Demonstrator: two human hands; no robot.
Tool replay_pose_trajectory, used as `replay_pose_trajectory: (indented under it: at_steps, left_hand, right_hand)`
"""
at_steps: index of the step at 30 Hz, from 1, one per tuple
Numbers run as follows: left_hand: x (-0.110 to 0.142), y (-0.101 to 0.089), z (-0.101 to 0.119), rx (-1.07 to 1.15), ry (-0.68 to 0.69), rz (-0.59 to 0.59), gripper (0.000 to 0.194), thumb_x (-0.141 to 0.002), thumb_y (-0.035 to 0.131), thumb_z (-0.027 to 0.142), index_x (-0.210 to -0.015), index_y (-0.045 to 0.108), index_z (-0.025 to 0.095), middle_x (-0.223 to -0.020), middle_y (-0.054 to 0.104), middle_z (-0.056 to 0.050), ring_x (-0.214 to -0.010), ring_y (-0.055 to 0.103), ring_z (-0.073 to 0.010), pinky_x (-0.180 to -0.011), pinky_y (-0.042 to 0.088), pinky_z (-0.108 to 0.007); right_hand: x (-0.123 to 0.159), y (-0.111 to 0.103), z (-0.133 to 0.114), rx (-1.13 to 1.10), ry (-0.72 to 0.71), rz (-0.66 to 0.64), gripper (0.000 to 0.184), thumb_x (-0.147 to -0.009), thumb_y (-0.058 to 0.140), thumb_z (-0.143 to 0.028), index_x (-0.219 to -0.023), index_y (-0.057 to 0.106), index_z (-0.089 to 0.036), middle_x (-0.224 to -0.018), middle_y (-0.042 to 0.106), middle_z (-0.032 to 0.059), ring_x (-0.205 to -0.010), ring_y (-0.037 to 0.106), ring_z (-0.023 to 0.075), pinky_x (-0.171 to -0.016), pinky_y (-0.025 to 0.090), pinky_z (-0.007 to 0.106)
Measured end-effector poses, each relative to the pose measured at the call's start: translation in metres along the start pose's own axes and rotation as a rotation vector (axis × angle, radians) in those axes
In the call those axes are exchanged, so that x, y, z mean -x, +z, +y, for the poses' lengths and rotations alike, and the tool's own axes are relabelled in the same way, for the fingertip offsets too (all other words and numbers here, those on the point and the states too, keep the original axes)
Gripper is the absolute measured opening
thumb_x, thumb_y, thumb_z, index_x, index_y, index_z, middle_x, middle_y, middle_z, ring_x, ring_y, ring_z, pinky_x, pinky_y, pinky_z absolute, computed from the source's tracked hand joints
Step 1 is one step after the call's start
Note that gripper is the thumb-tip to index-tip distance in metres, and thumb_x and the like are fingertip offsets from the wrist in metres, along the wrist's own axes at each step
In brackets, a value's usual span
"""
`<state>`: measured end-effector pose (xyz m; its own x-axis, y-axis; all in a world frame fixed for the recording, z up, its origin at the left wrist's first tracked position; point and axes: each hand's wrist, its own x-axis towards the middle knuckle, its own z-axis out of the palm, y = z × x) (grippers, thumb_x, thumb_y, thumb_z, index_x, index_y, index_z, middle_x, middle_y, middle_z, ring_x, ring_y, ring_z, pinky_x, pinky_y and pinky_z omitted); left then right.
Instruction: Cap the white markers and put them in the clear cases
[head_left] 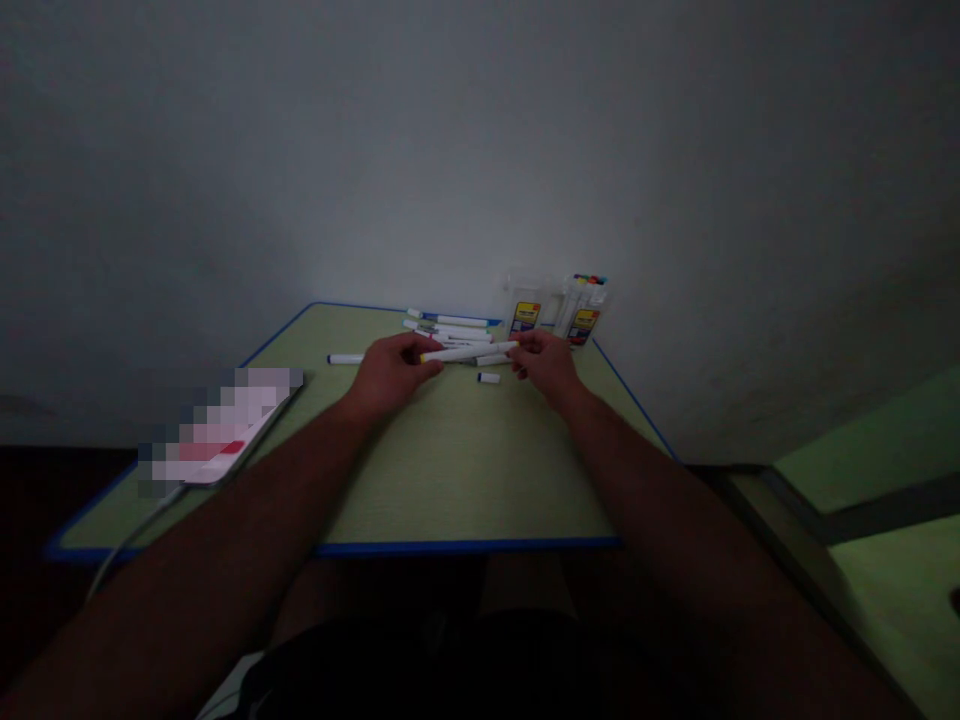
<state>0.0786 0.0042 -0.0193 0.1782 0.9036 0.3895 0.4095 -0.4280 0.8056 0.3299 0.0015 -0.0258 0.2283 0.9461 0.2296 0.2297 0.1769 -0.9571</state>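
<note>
Now, left hand (386, 375): pinching a white, yellow-ended plastic marker (459, 354).
Right hand (549, 366): pinching its other end; I'd keep both grips aligned.
Marker: towards the blue-edged green desk's (465, 460) far edge.

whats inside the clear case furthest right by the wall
The clear case holds several markers, coloured ends showing at the top. Its label covers their lower parts, and I can't tell the exact count.
</note>
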Motion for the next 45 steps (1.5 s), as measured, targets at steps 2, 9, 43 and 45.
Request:
replay_pose_trajectory:
  at_steps: [2,9,43,45]
  left_hand:
    - [0.0005,-0.0002,0.0018,0.009,-0.006,0.008,0.028,-0.072,0.079,0.022,-0.1,0.079,0.016,-0.084,0.074,-0.005,-0.067,0.055,-0.0149,-0.067,0.045,-0.032]
    - [0.0016,-0.0003,0.0052,0.018,-0.015,0.032,0.023,-0.072,0.079,0.024,-0.094,0.078,0.016,-0.092,0.077,-0.006,-0.074,0.062,-0.0171,-0.074,0.049,-0.034]
    - [0.0013,-0.0002,0.003,-0.054,-0.02,0.051,0.028,-0.076,0.075,0.032,-0.101,0.08,0.018,-0.066,0.065,0.0,-0.058,0.049,-0.0142,-0.059,0.038,-0.031]
    - [0.0008,-0.0005,0.0008,-0.079,-0.026,0.032,0.028,-0.076,0.075,0.031,-0.1,0.08,0.019,-0.075,0.07,-0.003,-0.062,0.054,-0.0158,-0.063,0.041,-0.032]
  right_hand:
    - [0.0001,0.0001,-0.0005,-0.006,0.003,0.001,0.014,-0.073,0.072,-0.013,-0.085,0.067,-0.017,-0.064,0.068,-0.0017,-0.049,0.058,0.0099,-0.042,0.045,0.02]
    - [0.0044,-0.0007,-0.0024,-0.071,-0.081,-0.067,0.015,-0.07,0.074,-0.018,-0.084,0.067,-0.018,-0.062,0.067,-0.003,-0.048,0.057,0.0093,-0.043,0.047,0.021]
    - [0.0052,-0.0029,-0.0072,-0.095,-0.043,-0.051,0.02,-0.07,0.077,-0.02,-0.087,0.067,-0.017,-0.063,0.066,-0.0044,-0.048,0.055,0.0082,-0.044,0.047,0.02]
    - [0.0058,-0.0028,-0.008,-0.168,-0.083,-0.078,0.029,-0.064,0.081,-0.025,-0.088,0.067,-0.018,-0.065,0.066,-0.005,-0.049,0.055,0.0078,-0.046,0.048,0.021]
